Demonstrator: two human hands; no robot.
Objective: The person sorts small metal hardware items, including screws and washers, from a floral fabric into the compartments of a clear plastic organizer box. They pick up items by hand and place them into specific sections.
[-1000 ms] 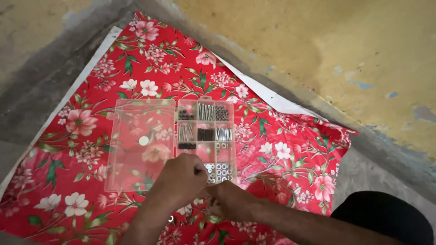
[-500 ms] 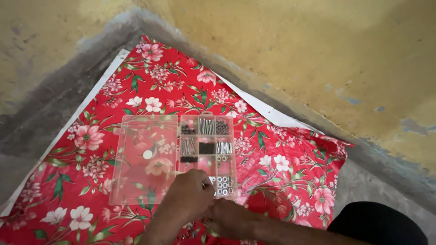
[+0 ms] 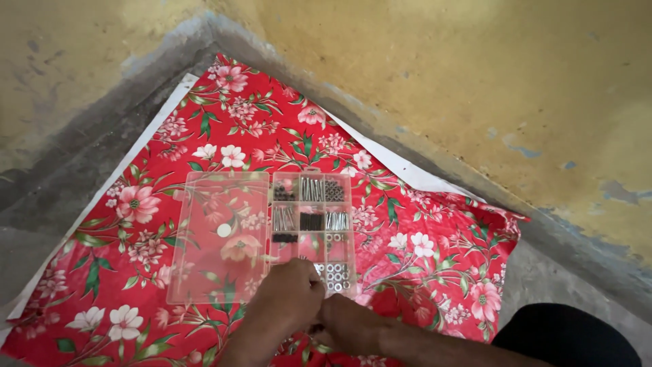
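A clear plastic organiser box [image 3: 311, 224] lies open on a red floral cloth [image 3: 421, 245], its lid [image 3: 221, 238] folded flat to the left. Its compartments hold dark and silver screws, rods and nuts. My left hand [image 3: 288, 295] hovers over the box's near edge beside the nut compartment [image 3: 335, 275], fingers pinched, and a small silver bit shows at the fingertips. My right hand [image 3: 346, 325] is curled just behind it, touching it. Anything held between the two hands is hidden.
The cloth lies in a floor corner against stained yellow walls [image 3: 441, 75], with a grey concrete strip [image 3: 81, 143] along their base. A white underside edge [image 3: 401, 156] of the cloth shows at the back. My dark-clothed knee [image 3: 570, 336] is at the bottom right.
The view has tilted, so the box and cloth sit lower in the picture. Both hands stay pressed together at the box's near edge, shifted slightly to the right.
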